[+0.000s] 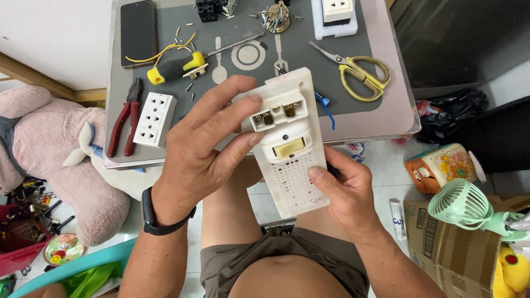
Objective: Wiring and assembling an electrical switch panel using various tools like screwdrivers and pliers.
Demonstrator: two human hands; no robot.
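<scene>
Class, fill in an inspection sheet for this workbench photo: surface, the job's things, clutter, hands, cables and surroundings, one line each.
Surface: small grey table with rounded corners, crowded with tools.
Job's things: white perforated board carrying a white switch block with brass terminals, held above the lap.
Clutter: yellow-and-black screwdriver, red pliers, yellow-handled scissors, loose white socket, black phone, small screws.
Hands: left hand grips the switch block from the side; right hand supports the board's lower edge.
Cables: yellow wire beside the phone; blue wire behind the board.
Surroundings: pink plush toy, green fan, cardboard box on tiled floor.
</scene>
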